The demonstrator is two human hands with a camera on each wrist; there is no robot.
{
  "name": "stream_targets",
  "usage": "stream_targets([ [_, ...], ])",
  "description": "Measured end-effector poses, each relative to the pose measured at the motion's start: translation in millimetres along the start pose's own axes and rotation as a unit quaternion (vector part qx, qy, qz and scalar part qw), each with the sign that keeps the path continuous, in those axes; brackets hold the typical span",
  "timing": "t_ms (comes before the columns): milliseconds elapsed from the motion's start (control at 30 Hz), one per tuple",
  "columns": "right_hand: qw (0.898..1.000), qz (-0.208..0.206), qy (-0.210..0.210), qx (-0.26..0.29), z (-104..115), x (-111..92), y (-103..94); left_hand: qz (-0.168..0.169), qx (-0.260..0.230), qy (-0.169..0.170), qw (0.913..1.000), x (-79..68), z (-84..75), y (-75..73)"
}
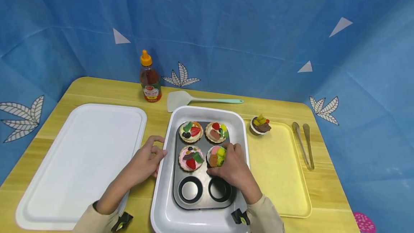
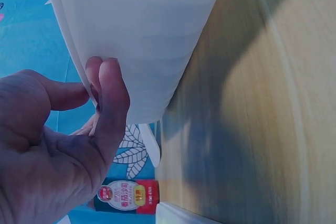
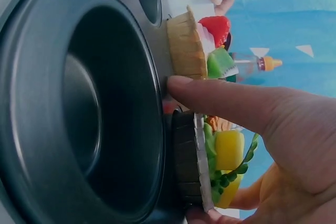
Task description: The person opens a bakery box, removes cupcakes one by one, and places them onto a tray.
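A deep white tray (image 1: 240, 118) holds a dark muffin tin (image 1: 203, 203). My left hand (image 1: 143, 161) pinches the tray's left rim between thumb and fingers, as the left wrist view shows with the tray wall (image 2: 152, 35). Around a dark-based cupcake (image 3: 190, 161) with yellow and green toppings curl the thumb and fingers of my right hand (image 1: 234, 166), at the tin's right middle cup. Three tarts fill other cups: a pink one (image 1: 191, 158), a cream one (image 1: 191, 132) and one with a red berry (image 1: 216, 132). The two front cups are bare.
A shallow white tray (image 1: 90, 154) lies left, a yellow tray (image 1: 275, 175) right. On the yellow tray's back corner stands a chocolate cupcake (image 1: 259, 125), with metal tongs (image 1: 304, 146) beside the tray. Behind are a sauce bottle (image 1: 150, 82) and a spatula (image 1: 207, 100).
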State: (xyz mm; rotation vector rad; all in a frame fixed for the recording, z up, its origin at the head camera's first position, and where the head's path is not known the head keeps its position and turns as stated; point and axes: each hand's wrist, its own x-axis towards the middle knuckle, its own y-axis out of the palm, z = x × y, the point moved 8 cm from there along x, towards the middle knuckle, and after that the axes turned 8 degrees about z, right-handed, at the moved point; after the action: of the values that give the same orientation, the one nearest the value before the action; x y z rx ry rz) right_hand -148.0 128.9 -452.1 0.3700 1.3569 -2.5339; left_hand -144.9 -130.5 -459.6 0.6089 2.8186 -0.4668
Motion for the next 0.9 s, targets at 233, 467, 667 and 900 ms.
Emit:
stream_targets([
  [233,0.999,0.006,-0.005,-0.042,1.3,2.9,-0.7,-0.001,-0.005,0.001,1.0000,0.0,-1.1,-0.1],
  [467,0.999,0.004,-0.005,-0.053,2.0,4.8,-1.0,-0.002,0.002,0.001,1.0000,-0.3,-2.6,-0.5],
  [667,0.999,0.004,0.005,-0.035,-0.3,5.6,-1.0,-0.004,-0.001,0.001,1.0000,-0.4,-2.5,-0.2],
  [900,1.000,-0.001,0.014,-0.001,-3.5,5.2,-2.4,-0.001,-0.004,0.003,1.0000,0.5,-1.6,0.1],
])
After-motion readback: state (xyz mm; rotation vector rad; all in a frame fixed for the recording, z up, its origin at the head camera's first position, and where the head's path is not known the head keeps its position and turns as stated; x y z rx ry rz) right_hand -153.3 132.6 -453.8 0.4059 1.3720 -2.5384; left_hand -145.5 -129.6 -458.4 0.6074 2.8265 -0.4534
